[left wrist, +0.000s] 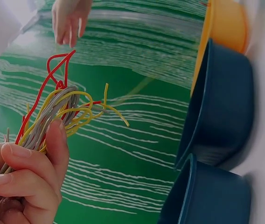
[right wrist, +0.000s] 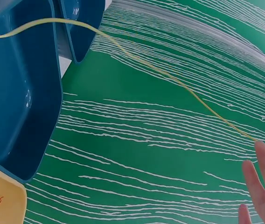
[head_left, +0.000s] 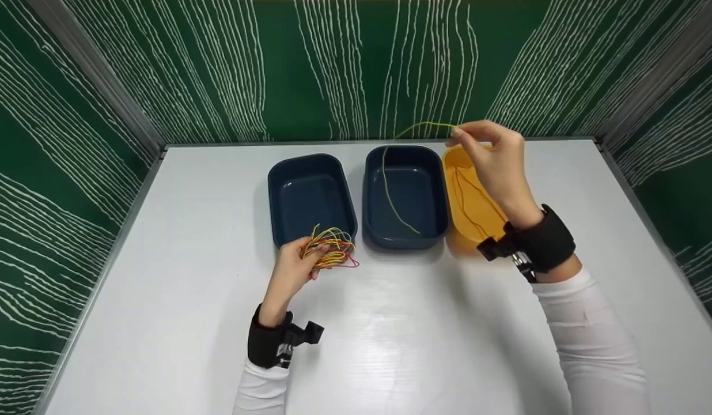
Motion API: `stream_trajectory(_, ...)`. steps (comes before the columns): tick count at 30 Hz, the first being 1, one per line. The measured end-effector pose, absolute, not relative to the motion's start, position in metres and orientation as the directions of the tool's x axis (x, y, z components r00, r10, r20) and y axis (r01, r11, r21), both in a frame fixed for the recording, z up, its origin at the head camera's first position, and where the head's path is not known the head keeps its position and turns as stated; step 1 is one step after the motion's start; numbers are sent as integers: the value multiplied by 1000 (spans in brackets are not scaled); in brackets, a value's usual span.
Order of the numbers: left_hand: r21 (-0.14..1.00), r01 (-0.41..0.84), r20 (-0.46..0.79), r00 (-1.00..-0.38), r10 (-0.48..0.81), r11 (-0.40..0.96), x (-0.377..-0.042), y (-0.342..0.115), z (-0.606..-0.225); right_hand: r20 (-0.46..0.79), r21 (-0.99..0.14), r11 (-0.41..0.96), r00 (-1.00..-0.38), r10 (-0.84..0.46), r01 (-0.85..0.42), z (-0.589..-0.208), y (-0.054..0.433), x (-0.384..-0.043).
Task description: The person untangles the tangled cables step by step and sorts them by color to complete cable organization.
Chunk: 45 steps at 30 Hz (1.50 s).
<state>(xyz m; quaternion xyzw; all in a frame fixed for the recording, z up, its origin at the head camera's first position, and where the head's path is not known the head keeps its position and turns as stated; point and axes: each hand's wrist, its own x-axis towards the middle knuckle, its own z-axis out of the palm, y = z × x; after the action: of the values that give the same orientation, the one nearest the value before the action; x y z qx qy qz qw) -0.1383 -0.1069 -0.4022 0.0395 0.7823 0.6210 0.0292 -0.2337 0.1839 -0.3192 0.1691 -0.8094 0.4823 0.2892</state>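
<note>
Hands point(head_left: 497, 158) apart; yellow string point(right wrist: 130, 55) above middle bin's rim point(head_left: 405, 241).

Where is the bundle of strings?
In the head view, the bundle is left of centre, held in the left hand, overlapping the near edge of the left blue bin.

2 blue bins point(head_left: 307, 202) point(head_left: 422, 199), 1 yellow bin point(head_left: 476, 202): smooth plastic. Cord bundle point(left wrist: 53, 109): matt. Tabletop point(head_left: 390, 328): smooth, glossy. Sleeves point(head_left: 598, 346) point(head_left: 261, 389): cloth.

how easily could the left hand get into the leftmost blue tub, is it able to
Probably yes: the left hand is close to the near end of the leftmost blue tub and nothing seems to block it, though it already holds a bundle of strings.
</note>
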Motion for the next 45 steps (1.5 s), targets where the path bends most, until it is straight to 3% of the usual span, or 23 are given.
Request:
stream_trajectory(8,975,27,5,-995,100,221,-139,-106,-403,684,-599,522,-727,-59,-607,-324,178,-245)
stream_trajectory(12,975,30,7,-995,103,221,-140,-106,-405,663,-588,528,-739,-118,-612,-333,178,-251)
stream_trajectory(21,972,39,16,-995,99,231,-153,-111,-433,657,-522,512,-704,-268,-682,-365,174,-254)
stream_trajectory(31,966,50,26,-995,98,255,-153,-112,-432,516,-537,549,-764,-387,-641,-396,182,-241)
stream_trajectory(45,973,11,-14,-994,107,230,-148,-110,-419,349,-493,626,-796,-494,-605,-439,184,-221)
